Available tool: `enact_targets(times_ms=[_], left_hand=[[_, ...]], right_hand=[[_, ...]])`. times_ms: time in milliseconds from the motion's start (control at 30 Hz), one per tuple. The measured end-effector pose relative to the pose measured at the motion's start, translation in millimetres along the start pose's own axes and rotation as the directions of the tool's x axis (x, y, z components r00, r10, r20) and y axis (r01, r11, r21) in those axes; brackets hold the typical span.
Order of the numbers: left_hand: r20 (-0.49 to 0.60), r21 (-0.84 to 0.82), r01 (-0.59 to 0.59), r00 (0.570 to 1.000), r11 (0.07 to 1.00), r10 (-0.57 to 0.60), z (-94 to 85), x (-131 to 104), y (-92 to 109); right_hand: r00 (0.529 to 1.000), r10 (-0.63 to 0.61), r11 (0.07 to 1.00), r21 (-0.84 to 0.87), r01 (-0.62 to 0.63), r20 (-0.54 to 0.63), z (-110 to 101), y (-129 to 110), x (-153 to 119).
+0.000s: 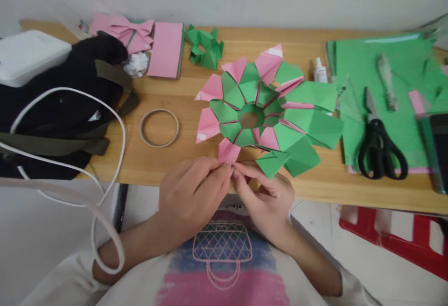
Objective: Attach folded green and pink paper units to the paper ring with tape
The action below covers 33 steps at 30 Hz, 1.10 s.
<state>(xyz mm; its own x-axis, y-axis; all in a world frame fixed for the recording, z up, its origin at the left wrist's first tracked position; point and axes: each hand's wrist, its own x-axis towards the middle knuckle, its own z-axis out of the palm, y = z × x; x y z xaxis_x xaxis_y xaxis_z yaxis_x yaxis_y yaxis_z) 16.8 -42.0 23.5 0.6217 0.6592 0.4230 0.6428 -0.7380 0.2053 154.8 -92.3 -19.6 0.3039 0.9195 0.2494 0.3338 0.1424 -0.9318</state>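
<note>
Green and pink paper make a big folded flower (268, 95) near the front edge of the wooden table (189, 105), just in front of the person. The left hand (196, 196) and the right hand (268, 196) both pinch the tip of one pink petal (229, 150), fingers nearly touching.

To the left of the flower, a brown tape ring (159, 146) lies flat. Farther left is a black bag (84, 74) with a white box (33, 56) on top; I cannot see what is inside either one. A white cord (123, 142) loops over the bag, and a looped cord hangs across the left arm in this view.

At the back sit a folded pink paper (135, 32), a crumpled white paper ball (137, 64), a pink stack of paper (166, 50) and a small green folded ring (210, 53).

On the right, the flower hides the bottom of a white bottle (320, 72); I cannot tell what it holds. Beside it, green sheets (360, 63) carry a clear triangle ruler (350, 103), black scissors (376, 138), a thin tool (387, 79) and a pink scrap (416, 103). A dark flat thing (439, 152) lies at the far right. Below the table is something red (392, 238).
</note>
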Motion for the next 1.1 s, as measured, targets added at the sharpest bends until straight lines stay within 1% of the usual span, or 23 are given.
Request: enact_targets(times_ms=[133,300,400,567,667,800,900,1000,1100], left_hand=[[-0.013,-0.028,0.022,1.0,0.999,-0.022,-0.1,1.7,3.8],[0.002,-0.09,0.1,0.995,0.991,-0.1,0.6,0.9,4.5],[0.023,-0.119,0.102,0.995,0.988,-0.1,1.3,-0.9,2.4],[0.024,-0.113,0.104,0.995,0.988,-0.102,2.5,-0.1,1.9],[0.044,-0.116,0.103,0.994,0.988,-0.098,3.9,1.4,3.3],[0.004,-0.08,0.088,0.996,0.993,-0.088,6.8,2.7,4.9],[-0.004,-0.091,0.113,0.993,0.989,-0.114,7.8,3.0,5.6],[0.01,-0.129,0.158,0.987,0.979,-0.158,7.4,2.7,5.8],[0.022,-0.149,0.179,0.984,0.973,-0.178,6.7,2.3,5.4]], right_hand=[[1.0,0.016,0.999,0.032,-0.015,-0.011,1.6,0.7,-1.9],[0.997,0.067,0.997,0.05,-0.064,-0.045,3.4,-2.1,-2.1],[0.997,0.057,0.998,0.035,-0.056,-0.042,3.1,-2.4,-1.7],[0.998,0.047,0.998,0.032,-0.046,-0.035,1.5,-0.1,-2.8],[0.998,0.05,0.999,0.021,-0.049,-0.036,1.2,0.3,-2.8],[0.997,0.062,0.998,0.009,-0.061,-0.052,2.3,-0.1,-2.7],[0.995,0.084,0.996,0.024,-0.083,-0.061,3.2,-0.6,-4.0],[0.992,0.113,0.993,0.036,-0.111,-0.051,3.4,-0.8,-5.1],[0.991,0.125,0.992,0.032,-0.123,-0.054,3.4,-0.5,-5.1]])
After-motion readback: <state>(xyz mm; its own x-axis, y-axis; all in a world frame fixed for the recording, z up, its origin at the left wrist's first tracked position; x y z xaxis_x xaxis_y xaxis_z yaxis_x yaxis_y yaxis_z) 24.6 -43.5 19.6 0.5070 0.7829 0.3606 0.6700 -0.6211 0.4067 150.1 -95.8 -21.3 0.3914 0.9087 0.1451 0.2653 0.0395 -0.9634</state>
